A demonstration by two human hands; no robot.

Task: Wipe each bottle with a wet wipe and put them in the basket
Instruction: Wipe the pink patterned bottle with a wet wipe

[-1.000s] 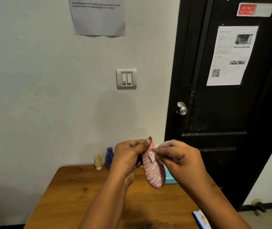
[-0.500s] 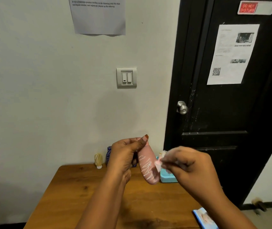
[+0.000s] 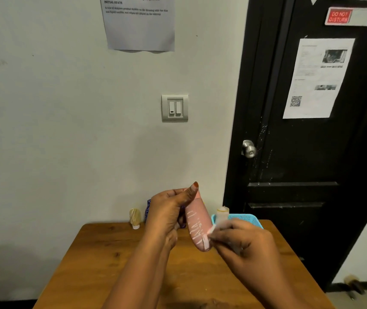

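Pink bottle (image 3: 197,226) tilts, cap up, base lower-right.

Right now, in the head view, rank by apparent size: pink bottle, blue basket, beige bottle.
pink bottle, nearer the camera
blue basket, partly hidden, so these two are unsure
beige bottle, clearly smallest

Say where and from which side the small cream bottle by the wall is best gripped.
Probably the wider body of the cream bottle, fingers coming from the front-left: it stands upright on a narrow white base, with the wall behind it and the blue bottle close on its right.
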